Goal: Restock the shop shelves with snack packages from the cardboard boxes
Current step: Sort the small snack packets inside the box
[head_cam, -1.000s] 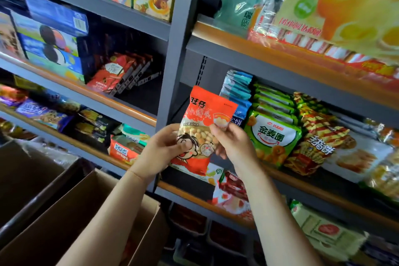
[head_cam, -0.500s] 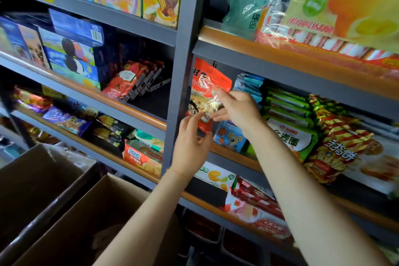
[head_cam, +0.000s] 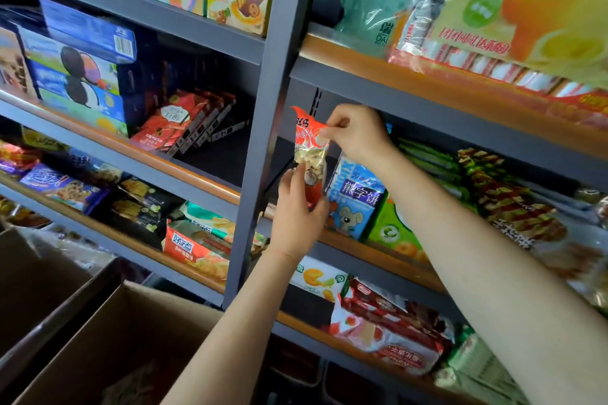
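An orange-red snack bag [head_cam: 307, 145] with a clear window stands upright and edge-on at the left end of the middle shelf [head_cam: 378, 248], just right of the grey upright post [head_cam: 266, 128]. My right hand [head_cam: 357, 133] pinches its top corner. My left hand [head_cam: 297, 212] holds its lower part from below. A blue snack pack [head_cam: 355, 199] with a mouse picture stands right beside it. An open cardboard box [head_cam: 108, 339] sits low at the left; its contents are hard to make out.
Green packs [head_cam: 394, 233] and striped red-yellow bags [head_cam: 506, 204] fill the shelf further right. Red and white packs [head_cam: 388, 325] lie on the shelf below. Boxed biscuits [head_cam: 79, 69] and red cartons [head_cam: 184, 123] sit in the left bay. A second cardboard box [head_cam: 29, 286] stands at far left.
The orange-red bag has gone from in front of the shelf up into the shelf's left end and turned edge-on. Both hands moved up and forward with it.
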The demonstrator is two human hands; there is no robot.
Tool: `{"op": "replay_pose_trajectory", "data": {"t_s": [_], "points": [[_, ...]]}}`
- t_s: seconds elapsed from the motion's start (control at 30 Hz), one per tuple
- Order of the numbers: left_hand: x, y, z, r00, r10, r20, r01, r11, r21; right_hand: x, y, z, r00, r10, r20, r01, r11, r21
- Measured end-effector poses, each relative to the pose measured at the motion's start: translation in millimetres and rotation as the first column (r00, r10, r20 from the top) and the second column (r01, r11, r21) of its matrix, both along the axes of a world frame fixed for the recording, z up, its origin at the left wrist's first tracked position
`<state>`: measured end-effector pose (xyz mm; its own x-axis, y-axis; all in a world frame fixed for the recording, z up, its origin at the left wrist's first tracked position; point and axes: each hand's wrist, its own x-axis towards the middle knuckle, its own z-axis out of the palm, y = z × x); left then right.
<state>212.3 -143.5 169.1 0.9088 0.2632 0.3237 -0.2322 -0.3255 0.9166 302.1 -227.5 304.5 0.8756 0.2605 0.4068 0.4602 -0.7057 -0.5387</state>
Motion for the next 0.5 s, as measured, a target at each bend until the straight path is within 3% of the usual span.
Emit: {"op": "replay_pose_trajectory", "data": {"t_s": [0.5], "points": [[59,16,6,0.995,0.062,-0.074,-0.042,0.969,0.242,61,-11,-2,0.960,0.130,-0.249,-0.100,0.987,0.127]]}}
